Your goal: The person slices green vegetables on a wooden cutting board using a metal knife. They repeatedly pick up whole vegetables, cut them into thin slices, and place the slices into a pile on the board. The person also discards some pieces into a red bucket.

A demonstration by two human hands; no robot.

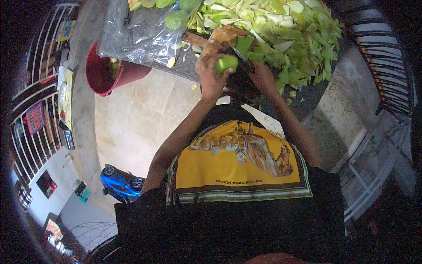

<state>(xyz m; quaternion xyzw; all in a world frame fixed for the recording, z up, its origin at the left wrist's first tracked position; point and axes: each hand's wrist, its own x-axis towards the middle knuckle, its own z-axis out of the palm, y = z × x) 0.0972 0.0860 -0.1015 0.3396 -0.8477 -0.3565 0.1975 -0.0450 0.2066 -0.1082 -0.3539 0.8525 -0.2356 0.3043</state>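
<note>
My left hand (211,77) grips a cut piece of pale green fruit (226,63), possibly unripe mango, near the table's front edge. In my right hand (262,79) is a knife, its dark blade (241,55) angled up and left, close to the fruit. Just beyond my hands lies a brown wooden board (227,33) with a handle-like part pointing left. A large heap of sliced green fruit (296,46) covers the table's right side. At the left a clear plastic sheet or bag (141,36) lies beside whole peeled fruit (176,19).
A red bucket (102,77) with pale scraps inside tilts in view below the table's left edge. The dark woven-textured tabletop (184,67) bears a few loose slices. A blue toy car (120,183) is on the floor at my left. Dark metal railings (385,66) stand at the right.
</note>
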